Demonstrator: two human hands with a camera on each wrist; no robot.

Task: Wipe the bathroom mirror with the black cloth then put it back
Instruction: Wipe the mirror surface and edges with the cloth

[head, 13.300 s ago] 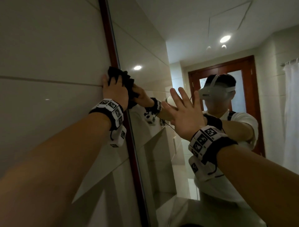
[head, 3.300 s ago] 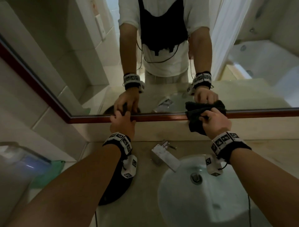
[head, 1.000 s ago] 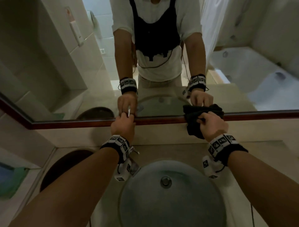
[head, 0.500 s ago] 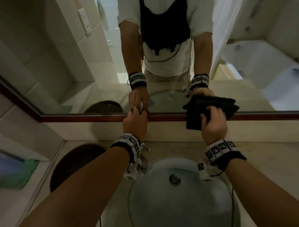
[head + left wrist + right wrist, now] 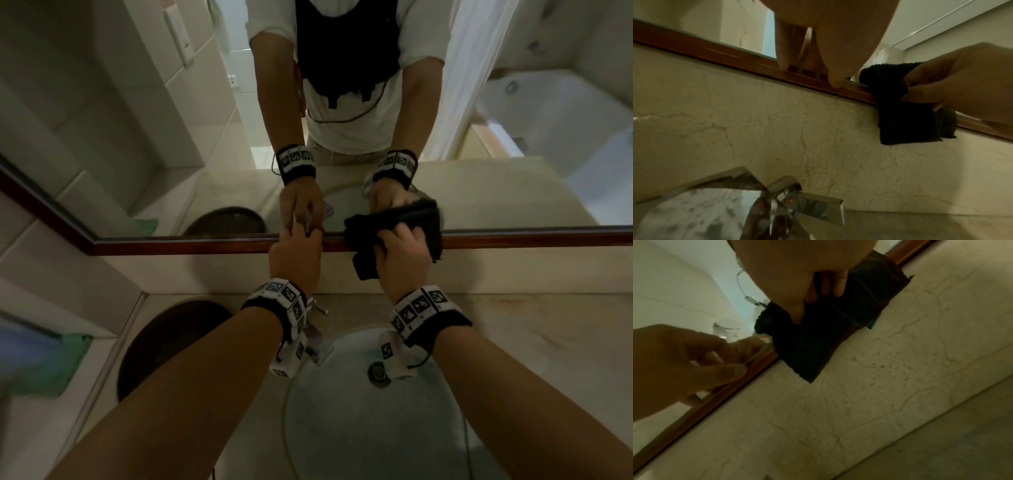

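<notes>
At mirror (image 5: 137, 154) bottom frame: right hand (image 5: 404, 255) grips black cloth (image 5: 394, 222), partly hidden; left hand (image 5: 296, 255) fingers relaxed, touching frame.

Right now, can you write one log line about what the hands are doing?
right hand: holds black cloth on mirror frame | left hand: fingertips on frame | phase: wiping bottom edge

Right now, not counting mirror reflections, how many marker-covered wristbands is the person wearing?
2: one wristband behind the left hand, another wristband behind the right hand. None seem hidden.
</notes>
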